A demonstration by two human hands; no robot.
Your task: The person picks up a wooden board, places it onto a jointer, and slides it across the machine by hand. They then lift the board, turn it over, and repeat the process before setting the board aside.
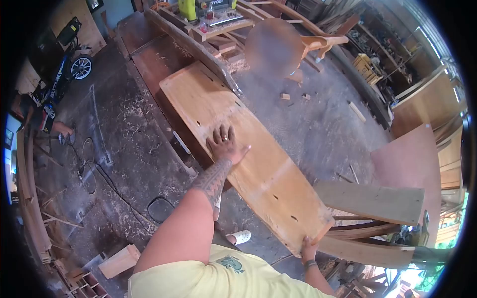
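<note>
Long light-brown wooden panel with small dark slots [271, 171] runs slantwise across the middle of the view, broad face up, its far end beside a dark, rough-edged plank [191, 47] and over a reddish-brown wooden surface [156, 59]. Left hand [223, 145]: palm down on the panel's face, near its left edge; fingers slightly spread, thumb held out to the side, ring on one finger. Right hand [308, 250]: at the near end of the panel, fingers closed about the edge, their tips partly hidden. Right of the near end, a flat greyish board [370, 201] lies close by, with a large pinkish-brown sheet [410, 169] leaning behind it. Grey floor [114, 144] is scattered with pale wood shavings; a thin black cable [117, 191] loops across it, left of the panel. A pale wooden block [120, 261] sits at lower left. At the top, beyond the plank, a bright green machine marked RYOBI [187, 10] stands on a wooden frame [228, 26]; a round patch beside it is blurred
</note>
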